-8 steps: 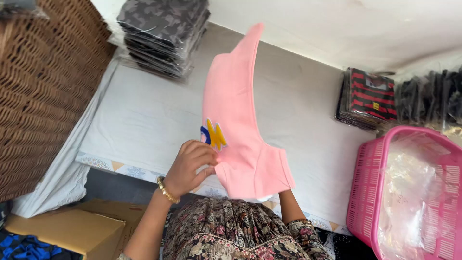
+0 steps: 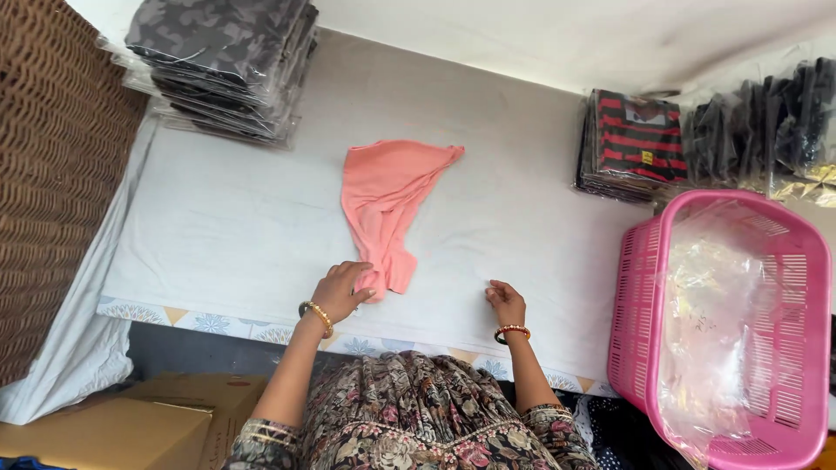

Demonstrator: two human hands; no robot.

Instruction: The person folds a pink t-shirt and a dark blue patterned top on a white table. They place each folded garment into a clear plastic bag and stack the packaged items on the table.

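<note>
The pink garment lies crumpled on the white table, its near end pinched under the curled fingers of the left hand. Further right, the right hand rests loosely curled and empty on the cloth. This looks like laying out for folding; next it wants spreading flat.

I see my left hand pinching the near corner of a pink garment lying crumpled on the white sheet. My right hand rests empty, fingers curled, near a pink basket.
</note>
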